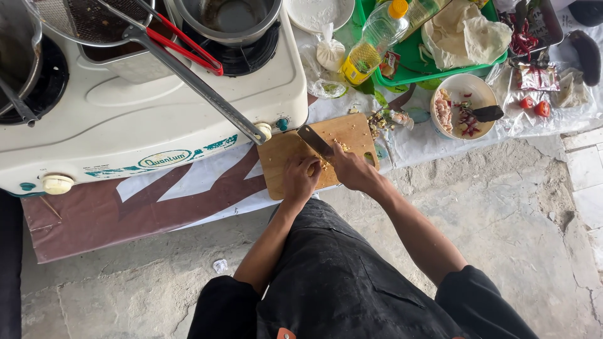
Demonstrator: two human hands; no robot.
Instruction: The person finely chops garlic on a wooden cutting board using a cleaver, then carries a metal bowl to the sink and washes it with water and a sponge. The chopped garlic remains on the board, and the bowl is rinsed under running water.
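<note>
A wooden cutting board (286, 160) lies at the table's near edge beside a white stove. My right hand (353, 169) grips the handle of a knife (315, 140), whose blade angles up and left over the board. My left hand (300, 177) presses down on small pale yellow chopped bits (325, 164) right beside the blade. Both forearms reach forward from my dark apron.
A white two-burner stove (144, 119) carries a pot (227, 19) and a strainer with a long handle (195, 81). An oil bottle (372, 41), a green tray (414, 63), a white bowl of chopped food (463, 107), red chillies and tomatoes (534, 105) sit to the right. Concrete floor lies below.
</note>
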